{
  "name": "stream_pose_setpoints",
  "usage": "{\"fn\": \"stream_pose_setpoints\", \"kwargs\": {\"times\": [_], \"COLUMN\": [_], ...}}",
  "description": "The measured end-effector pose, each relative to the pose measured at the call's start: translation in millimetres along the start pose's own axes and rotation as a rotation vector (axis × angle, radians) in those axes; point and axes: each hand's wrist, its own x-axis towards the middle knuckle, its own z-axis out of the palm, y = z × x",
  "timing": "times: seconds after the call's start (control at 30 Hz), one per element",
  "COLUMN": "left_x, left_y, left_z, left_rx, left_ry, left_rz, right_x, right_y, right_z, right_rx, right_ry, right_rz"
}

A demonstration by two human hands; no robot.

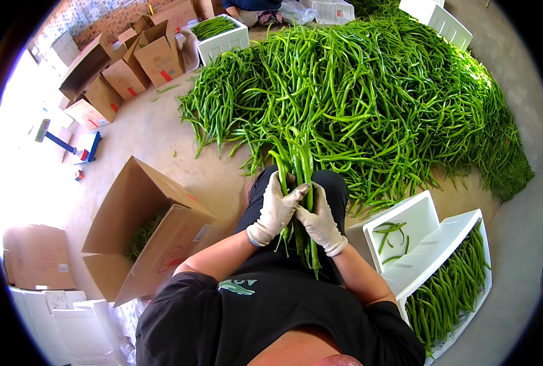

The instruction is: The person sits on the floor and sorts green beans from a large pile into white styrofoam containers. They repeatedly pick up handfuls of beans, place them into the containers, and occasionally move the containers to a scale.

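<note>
My left hand (273, 208) and my right hand (321, 219), both in whitish work gloves with darkened fingertips, grip one bunch of long green chili peppers (309, 169) between them, above my lap. The peppers stick out past both ends of my hands, roughly lined up lengthwise. Beyond my knees a large heap of the same peppers (344, 100) covers the floor. At my right a white foam box (487, 279) holds peppers laid side by side in rows. Next to it, a few loose peppers (390, 228) lie in a white foam lid or tray (418, 210).
An open cardboard box (161, 265) with some green peppers inside stands at my left. Farther off are more cardboard boxes (125, 75), a blue platform scale (88, 146) and a filled foam box (225, 45). Another person (253, 5) is at the heap's far side.
</note>
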Motion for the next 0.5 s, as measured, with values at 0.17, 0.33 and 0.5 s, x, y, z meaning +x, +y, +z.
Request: {"fn": "stream_pose_setpoints", "kwargs": {"times": [0.17, 0.33, 0.5], "left_x": [8, 24, 32], "left_y": [-6, 1, 13], "left_z": [-13, -28, -46], "left_rx": [-0.038, 0.053, 0.164], "left_ry": [-0.068, -0.128, -0.257], "left_rz": [-0.092, -0.202, -0.192], "right_x": [10, 14, 19], "right_y": [14, 17, 29], "right_z": [-8, 2, -4], "right_rx": [0.124, 0.107, 0.151], "right_ry": [-0.011, -0.024, -0.049], "right_rz": [0.123, 0.091, 0.097]}}
